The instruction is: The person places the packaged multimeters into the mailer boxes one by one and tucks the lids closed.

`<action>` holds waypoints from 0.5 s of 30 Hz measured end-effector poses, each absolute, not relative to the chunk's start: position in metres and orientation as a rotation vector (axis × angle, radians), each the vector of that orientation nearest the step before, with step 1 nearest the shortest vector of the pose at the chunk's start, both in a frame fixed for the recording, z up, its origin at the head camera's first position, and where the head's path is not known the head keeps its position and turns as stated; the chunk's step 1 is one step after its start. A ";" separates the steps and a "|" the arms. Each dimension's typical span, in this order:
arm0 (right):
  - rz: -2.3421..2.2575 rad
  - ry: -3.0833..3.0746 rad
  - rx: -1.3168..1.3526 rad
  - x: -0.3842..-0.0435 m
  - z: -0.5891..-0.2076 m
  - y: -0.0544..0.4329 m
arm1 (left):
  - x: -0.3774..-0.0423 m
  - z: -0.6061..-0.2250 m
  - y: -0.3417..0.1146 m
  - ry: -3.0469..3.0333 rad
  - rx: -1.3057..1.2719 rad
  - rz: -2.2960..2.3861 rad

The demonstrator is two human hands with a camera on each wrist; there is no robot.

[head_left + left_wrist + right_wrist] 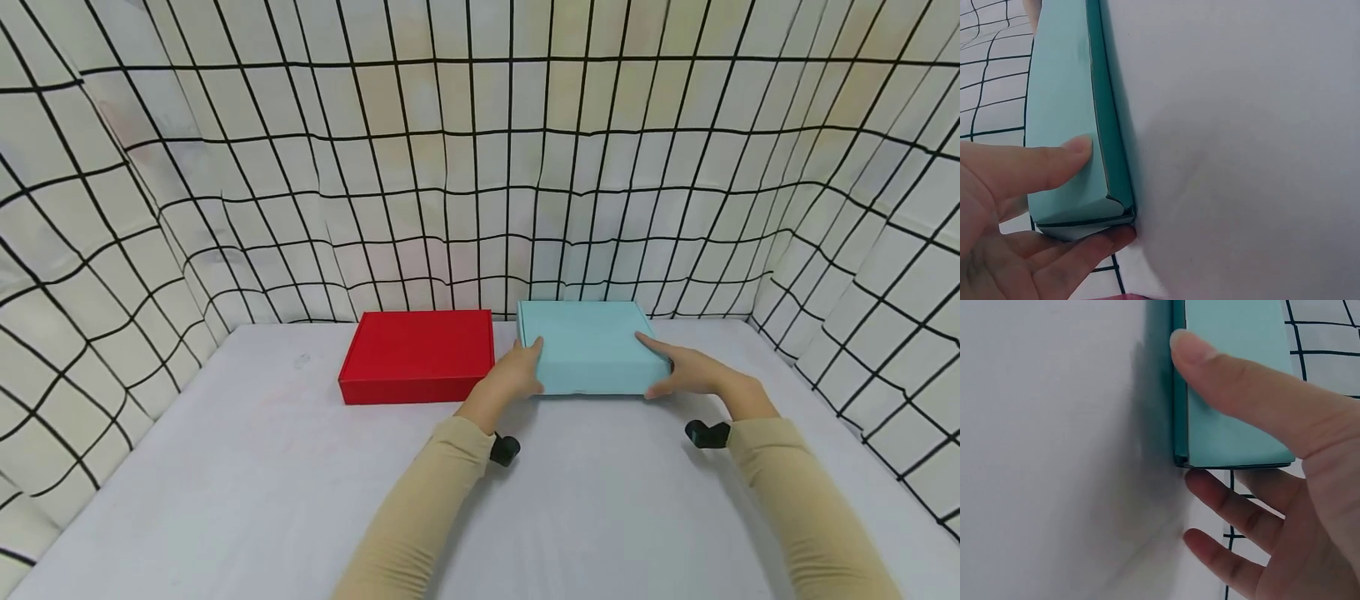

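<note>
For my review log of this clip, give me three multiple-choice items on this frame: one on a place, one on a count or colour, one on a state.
1. Where is the red box?
A. Left of the blue box
B. On top of it
C. Right of it

2. How many boxes lie on the table?
A. One
B. Two
C. Three

3. How is the blue box held?
A. Untouched
B. By one hand
C. By both hands at its near corners

Key: 1 A, since the head view shows them side by side, red on the left. 2 B, one red and one blue. 3 C, the left hand and right hand each have a thumb on the lid and fingers at the side.
</note>
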State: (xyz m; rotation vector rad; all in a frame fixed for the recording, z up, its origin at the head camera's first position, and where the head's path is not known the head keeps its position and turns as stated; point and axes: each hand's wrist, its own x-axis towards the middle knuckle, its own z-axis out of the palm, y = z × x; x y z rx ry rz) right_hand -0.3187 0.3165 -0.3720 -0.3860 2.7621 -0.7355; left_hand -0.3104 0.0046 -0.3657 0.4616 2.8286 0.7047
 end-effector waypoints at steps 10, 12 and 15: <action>-0.771 2.778 -0.312 -0.316 -0.374 0.313 | -0.307 -0.368 0.003 2.874 0.512 0.682; -0.788 2.765 -0.304 -0.313 -0.374 0.312 | -0.305 -0.368 0.002 2.879 0.521 0.672; -0.792 2.749 -0.294 -0.307 -0.373 0.311 | -0.302 -0.370 -0.001 2.891 0.537 0.646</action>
